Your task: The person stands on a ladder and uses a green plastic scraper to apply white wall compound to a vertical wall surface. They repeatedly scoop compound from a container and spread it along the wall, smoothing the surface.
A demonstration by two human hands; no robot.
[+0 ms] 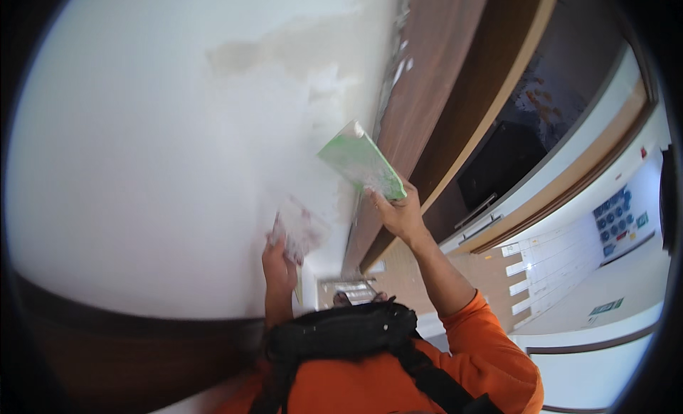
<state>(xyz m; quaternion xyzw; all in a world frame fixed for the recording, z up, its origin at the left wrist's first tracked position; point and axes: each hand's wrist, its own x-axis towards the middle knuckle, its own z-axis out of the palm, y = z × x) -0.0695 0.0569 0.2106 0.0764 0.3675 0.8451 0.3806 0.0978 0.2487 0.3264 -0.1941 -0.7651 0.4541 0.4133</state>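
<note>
My right hand [400,215] is closed on the near edge of a flat green putty spreader [359,158]. White paste smears its face, and the far corner carries a pale dab. The spreader is raised in front of the wall, close to a brown wooden door frame; whether it touches the wall I cannot tell. Lower and to the left, my left hand [279,267] grips a flat plate [302,227], whitish with reddish-pink patches and blurred at its edges. Its exact kind does not show. Behind both hands is the white wall [156,165], with a beige patch [274,55] near the top.
The brown door frame [434,72] runs along the wall's right side, its edge by the wall rough with white spots. Beyond it stands a dark doorway with a black object [501,161]. A metal step [356,293] shows below my black bag [341,328]. A tiled corridor stretches right.
</note>
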